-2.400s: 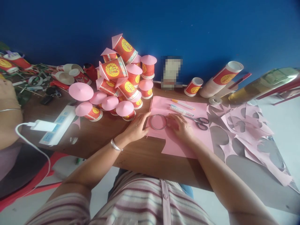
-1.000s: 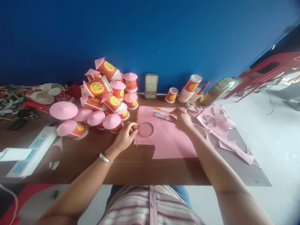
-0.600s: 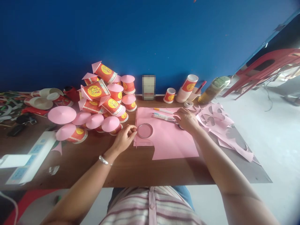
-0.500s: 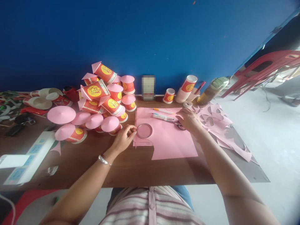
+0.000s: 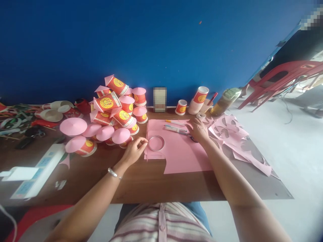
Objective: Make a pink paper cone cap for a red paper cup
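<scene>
Pink paper sheets lie on the brown table. Near their left edge rests a clear ring, and the closed fingertips of my left hand are at its left rim; whether they pinch anything is too small to tell. My right hand is over the upper right of the paper, at the dark scissors handle, which it partly covers. Its fingertips are hard to make out. Left of that hand lie a white marker and an orange pen.
Red cups with pink paper cones are piled at the left. Pink offcuts lie at the right. Behind are a single cup, stacked cups, a tape roll and a bottle. A power strip sits front left.
The camera view has shifted slightly. My right hand has moved a little left and down, now covering more of the scissors handle. My left hand stays beside the ring.
</scene>
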`<state>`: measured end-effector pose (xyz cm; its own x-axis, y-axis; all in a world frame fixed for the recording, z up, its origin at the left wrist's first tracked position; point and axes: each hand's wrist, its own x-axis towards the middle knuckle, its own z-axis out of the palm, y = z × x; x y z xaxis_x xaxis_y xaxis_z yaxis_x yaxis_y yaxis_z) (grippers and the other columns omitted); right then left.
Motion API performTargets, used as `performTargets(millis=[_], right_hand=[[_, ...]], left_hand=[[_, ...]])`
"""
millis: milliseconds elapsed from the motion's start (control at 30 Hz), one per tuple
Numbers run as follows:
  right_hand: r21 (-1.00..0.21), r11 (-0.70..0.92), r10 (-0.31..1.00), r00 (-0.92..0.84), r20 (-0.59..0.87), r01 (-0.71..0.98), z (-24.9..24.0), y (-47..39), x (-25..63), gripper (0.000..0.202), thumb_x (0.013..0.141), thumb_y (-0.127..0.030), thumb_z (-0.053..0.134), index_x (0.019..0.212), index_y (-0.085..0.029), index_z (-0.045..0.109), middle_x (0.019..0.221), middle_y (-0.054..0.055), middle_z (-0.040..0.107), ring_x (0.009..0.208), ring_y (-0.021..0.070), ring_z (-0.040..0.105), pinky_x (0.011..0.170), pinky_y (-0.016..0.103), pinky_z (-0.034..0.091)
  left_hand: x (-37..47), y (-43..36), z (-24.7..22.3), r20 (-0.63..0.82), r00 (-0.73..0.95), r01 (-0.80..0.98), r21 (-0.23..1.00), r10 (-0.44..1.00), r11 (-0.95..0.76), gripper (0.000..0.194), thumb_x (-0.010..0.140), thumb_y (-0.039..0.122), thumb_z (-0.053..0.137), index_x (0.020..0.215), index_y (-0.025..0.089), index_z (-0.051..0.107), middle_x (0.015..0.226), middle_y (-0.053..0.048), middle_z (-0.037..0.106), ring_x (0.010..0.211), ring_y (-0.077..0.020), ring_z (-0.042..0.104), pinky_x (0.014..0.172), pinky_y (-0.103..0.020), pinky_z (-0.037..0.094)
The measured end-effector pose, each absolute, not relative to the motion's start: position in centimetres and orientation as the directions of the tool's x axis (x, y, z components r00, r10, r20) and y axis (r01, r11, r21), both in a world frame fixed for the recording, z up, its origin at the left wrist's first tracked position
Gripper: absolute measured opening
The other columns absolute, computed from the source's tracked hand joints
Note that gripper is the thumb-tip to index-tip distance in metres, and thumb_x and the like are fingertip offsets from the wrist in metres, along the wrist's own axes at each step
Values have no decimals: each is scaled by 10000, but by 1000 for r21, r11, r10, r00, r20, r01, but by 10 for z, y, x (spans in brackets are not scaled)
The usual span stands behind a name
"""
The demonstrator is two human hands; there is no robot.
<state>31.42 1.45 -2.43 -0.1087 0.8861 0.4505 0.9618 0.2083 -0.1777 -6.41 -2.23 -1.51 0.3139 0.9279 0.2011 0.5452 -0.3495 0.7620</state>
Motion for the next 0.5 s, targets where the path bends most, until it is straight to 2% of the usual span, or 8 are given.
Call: performTargets(millis=[100,233,300,433,500], right_hand=[[-171,260,878,-159,450,950,-28,7,304,304,1027,-395,534,1141,-215,752,1122,113,731,1052,283,621,898,407,546],[-165,286,875,-187,447,944,-30,1,295,286,1009,-378,566,1155,-209,745,1151,114,733,1088,295,616,884,401,544],[-167,284,874,-183,451,944,-29,1,295,287,1018,-337,537,1172,-210,742,1177,117,733,1109,295,614,908,406,540],[-181,246,875,-138,464,952,-29,5,297,402,1018,-210,456,1367,-216,657,1324,123,699,1239,298,585,1016,442,510],[-187,226,887,-122,446,956,-31,7,300,422,992,-176,481,1368,-229,664,1303,118,714,1211,295,615,995,435,522]], left_hand=[[-64,-22,-15,201,313,536,770,928,-347,181,934,351,581,951,198,677,747,2,706,652,-142,636,664,-259,517],[-64,-22,-15,201,307,529,777,930,-342,180,932,350,585,949,198,679,737,5,701,641,-139,631,647,-253,508],[-65,-22,-16,197,307,521,784,931,-337,182,930,355,587,947,198,678,734,6,698,645,-141,635,640,-251,504],[-65,-22,-17,175,302,522,792,937,-317,190,928,364,584,945,199,676,719,11,681,642,-140,627,627,-247,490],[-65,-22,-17,167,298,526,793,940,-308,190,926,361,579,944,198,674,723,10,675,641,-138,618,618,-244,481]])
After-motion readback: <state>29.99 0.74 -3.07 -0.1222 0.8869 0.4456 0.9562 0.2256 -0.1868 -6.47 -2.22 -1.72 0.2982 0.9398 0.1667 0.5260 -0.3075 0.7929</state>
